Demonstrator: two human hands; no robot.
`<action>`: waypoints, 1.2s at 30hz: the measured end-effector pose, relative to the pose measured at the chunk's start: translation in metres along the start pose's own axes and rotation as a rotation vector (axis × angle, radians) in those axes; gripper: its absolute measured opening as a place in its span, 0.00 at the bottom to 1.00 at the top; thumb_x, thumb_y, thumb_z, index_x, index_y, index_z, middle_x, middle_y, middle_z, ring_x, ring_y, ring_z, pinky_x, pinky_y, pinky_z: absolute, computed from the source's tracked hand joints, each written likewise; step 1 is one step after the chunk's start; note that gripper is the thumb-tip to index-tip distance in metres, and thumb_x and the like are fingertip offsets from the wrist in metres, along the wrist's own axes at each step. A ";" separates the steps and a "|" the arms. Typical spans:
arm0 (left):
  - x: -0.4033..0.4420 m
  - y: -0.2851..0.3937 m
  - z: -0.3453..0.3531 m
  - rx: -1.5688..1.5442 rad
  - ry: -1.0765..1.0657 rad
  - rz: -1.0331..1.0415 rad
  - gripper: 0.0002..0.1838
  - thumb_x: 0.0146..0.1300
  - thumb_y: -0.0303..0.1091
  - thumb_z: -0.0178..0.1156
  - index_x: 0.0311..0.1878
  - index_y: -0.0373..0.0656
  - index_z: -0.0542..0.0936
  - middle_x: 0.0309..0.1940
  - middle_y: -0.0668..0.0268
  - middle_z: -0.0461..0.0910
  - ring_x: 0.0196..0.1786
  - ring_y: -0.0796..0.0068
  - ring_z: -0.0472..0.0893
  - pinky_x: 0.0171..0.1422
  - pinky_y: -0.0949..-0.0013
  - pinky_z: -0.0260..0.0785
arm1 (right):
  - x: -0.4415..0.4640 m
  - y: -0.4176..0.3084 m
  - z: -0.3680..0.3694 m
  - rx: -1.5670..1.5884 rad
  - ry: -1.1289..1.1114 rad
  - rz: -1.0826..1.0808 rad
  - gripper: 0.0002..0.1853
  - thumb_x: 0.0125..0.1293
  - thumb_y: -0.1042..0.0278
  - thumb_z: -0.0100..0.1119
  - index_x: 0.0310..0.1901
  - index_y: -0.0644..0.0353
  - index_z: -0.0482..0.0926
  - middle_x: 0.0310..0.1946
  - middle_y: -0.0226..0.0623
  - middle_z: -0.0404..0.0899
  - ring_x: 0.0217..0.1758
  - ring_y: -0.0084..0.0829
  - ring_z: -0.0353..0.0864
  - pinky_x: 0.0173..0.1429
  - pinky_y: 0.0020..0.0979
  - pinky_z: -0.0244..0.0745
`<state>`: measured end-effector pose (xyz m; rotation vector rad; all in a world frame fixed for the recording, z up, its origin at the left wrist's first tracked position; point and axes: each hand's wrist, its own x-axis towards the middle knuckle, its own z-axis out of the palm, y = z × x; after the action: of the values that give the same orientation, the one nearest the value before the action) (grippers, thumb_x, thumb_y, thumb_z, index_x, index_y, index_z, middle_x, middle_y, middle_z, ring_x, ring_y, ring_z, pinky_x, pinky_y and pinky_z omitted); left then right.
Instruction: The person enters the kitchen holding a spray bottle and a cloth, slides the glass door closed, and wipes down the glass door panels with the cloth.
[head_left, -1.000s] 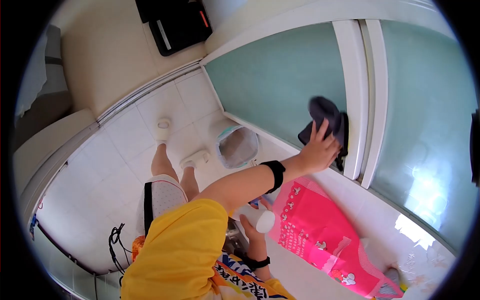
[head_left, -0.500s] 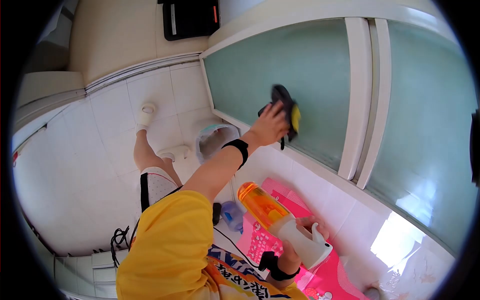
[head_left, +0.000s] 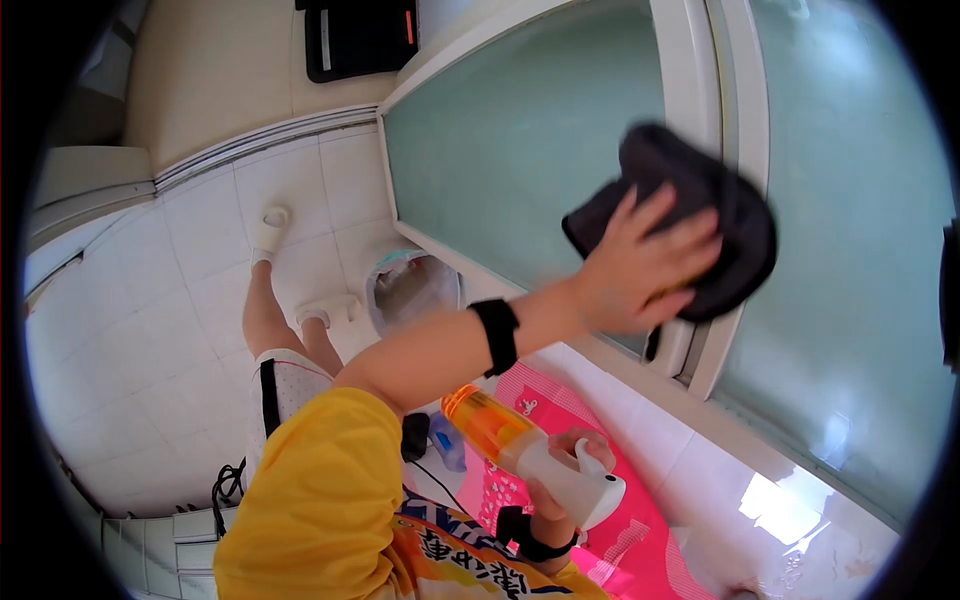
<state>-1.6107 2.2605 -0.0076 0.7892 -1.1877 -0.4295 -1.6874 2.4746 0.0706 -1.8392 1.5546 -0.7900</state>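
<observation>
My left hand [head_left: 645, 255] presses its fingers over a dark cloth pad [head_left: 735, 245], a little blurred, with a bit of yellow near my thumb. The pad is in front of the white frame between two frosted glass panels; I cannot tell whether it touches them. Lower down, my right hand [head_left: 548, 500] is wrapped around the white grip of a spray bottle [head_left: 490, 425], fingers by its trigger. Its orange see-through part points up and left. Both wrists wear black bands.
Frosted glass panels [head_left: 520, 130] in white frames rise along the right. A lined waste bin [head_left: 412, 290] stands by the wall near my feet. A pink patterned mat [head_left: 620, 440] lies below the bottle, beside a blue plastic item [head_left: 447, 443]. A black case [head_left: 360, 45] is at the top.
My left hand has moved right with the dark cloth pad, from the first glass panel to the frame, and looks larger. The spray bottle stays in my right hand, shifted slightly left in view.
</observation>
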 end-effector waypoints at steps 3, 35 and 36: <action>-0.058 0.017 0.012 0.042 -0.118 0.256 0.19 0.49 0.42 0.55 0.48 0.60 0.74 0.58 0.76 0.65 0.61 0.61 0.59 0.61 0.47 0.51 | -0.004 0.006 0.008 -0.002 0.019 -0.017 0.37 0.40 0.64 0.67 0.53 0.58 0.60 0.45 0.41 0.63 0.40 0.33 0.70 0.42 0.31 0.68; 0.011 -0.052 -0.050 0.052 -0.163 -0.176 0.24 0.50 0.39 0.53 0.52 0.43 0.70 0.56 0.54 0.61 0.64 0.36 0.48 0.62 0.37 0.42 | 0.022 -0.023 0.054 0.205 -0.158 0.225 0.36 0.42 0.75 0.66 0.55 0.54 0.60 0.37 0.38 0.72 0.42 0.36 0.71 0.45 0.35 0.67; 0.006 -0.056 -0.048 0.044 -0.178 -0.155 0.23 0.50 0.40 0.54 0.52 0.44 0.71 0.56 0.55 0.61 0.64 0.36 0.48 0.62 0.37 0.42 | 0.019 -0.013 0.053 0.184 -0.168 0.224 0.35 0.42 0.73 0.66 0.55 0.55 0.60 0.38 0.39 0.71 0.41 0.35 0.71 0.44 0.34 0.67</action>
<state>-1.5581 2.2346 -0.0527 0.8989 -1.3090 -0.6136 -1.6359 2.4614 0.0472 -1.5277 1.4956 -0.6351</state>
